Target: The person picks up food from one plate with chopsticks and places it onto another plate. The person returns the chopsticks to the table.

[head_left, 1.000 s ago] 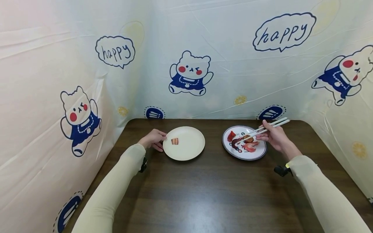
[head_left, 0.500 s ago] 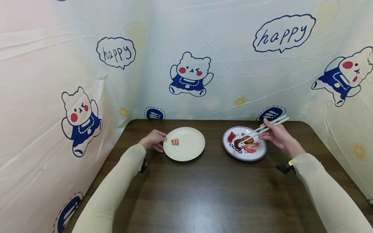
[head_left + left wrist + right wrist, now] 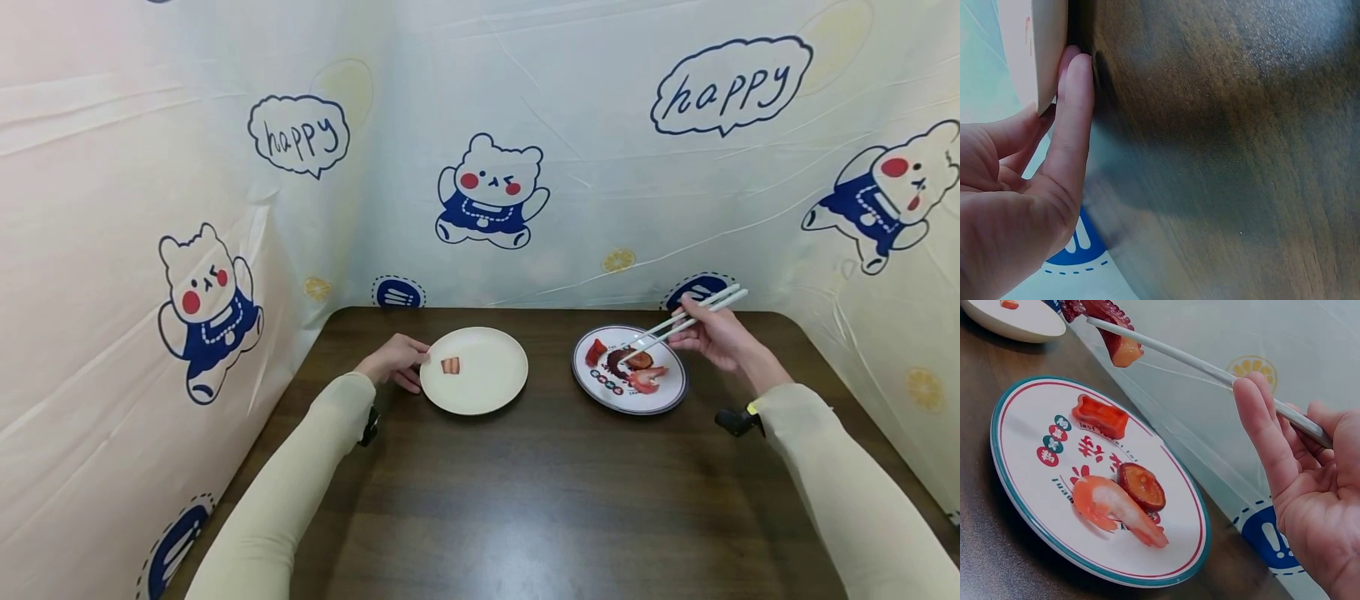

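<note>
My left hand [image 3: 395, 361] pinches the left rim of a cream plate [image 3: 483, 390], thumb on top and fingers beneath. A small bacon-like piece [image 3: 450, 365] lies on that plate. With my right hand [image 3: 722, 337] I hold white chopsticks [image 3: 1179, 359]. Their tips grip a dark red octopus tentacle piece [image 3: 1119, 337], raised above the printed plate [image 3: 1016, 494]. Still lying on this plate are a shrimp [image 3: 1116, 509], a brown mushroom cap [image 3: 1141, 486] and a glossy red piece [image 3: 1100, 417].
Both plates stand near the far edge of a dark wooden table [image 3: 480, 500], with a gap between them. A pale curtain [image 3: 495, 75] printed with bears hangs behind and along both sides.
The chopsticks and right hand have risen slightly and shifted right, lifting the tentacle piece off the printed plate and uncovering more of its print. My left hand has stayed put.
</note>
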Available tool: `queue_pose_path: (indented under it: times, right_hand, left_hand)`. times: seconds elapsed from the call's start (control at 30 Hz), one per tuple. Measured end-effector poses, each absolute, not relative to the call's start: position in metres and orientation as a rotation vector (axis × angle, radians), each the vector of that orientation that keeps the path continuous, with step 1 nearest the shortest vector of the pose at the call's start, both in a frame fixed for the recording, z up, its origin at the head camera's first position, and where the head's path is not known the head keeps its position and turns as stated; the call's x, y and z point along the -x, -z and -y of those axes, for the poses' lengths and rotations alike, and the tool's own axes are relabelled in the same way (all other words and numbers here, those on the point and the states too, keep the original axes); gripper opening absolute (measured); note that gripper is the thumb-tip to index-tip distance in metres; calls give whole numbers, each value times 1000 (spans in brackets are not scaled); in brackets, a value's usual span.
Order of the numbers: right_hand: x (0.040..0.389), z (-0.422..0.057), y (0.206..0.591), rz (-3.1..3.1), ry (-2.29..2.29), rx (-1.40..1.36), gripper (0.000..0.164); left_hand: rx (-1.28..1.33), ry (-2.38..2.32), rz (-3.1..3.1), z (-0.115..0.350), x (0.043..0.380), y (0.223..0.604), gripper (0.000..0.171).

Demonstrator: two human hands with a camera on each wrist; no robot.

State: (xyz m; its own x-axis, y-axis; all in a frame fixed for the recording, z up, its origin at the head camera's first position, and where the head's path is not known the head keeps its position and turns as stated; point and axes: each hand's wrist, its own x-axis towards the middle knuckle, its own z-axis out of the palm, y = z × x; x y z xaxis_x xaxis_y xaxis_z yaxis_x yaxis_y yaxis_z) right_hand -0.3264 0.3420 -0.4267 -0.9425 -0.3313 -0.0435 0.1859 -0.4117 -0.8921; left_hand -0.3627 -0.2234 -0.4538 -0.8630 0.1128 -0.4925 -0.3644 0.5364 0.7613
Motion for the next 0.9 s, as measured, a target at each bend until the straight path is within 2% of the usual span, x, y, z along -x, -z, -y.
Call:
queue_pose_path:
  times: [0.9]
  right_hand:
    - [331,-335,411,-1389,2358,270,48]
  left_hand:
    - [209,-1299,-2278,223,365,456,41]
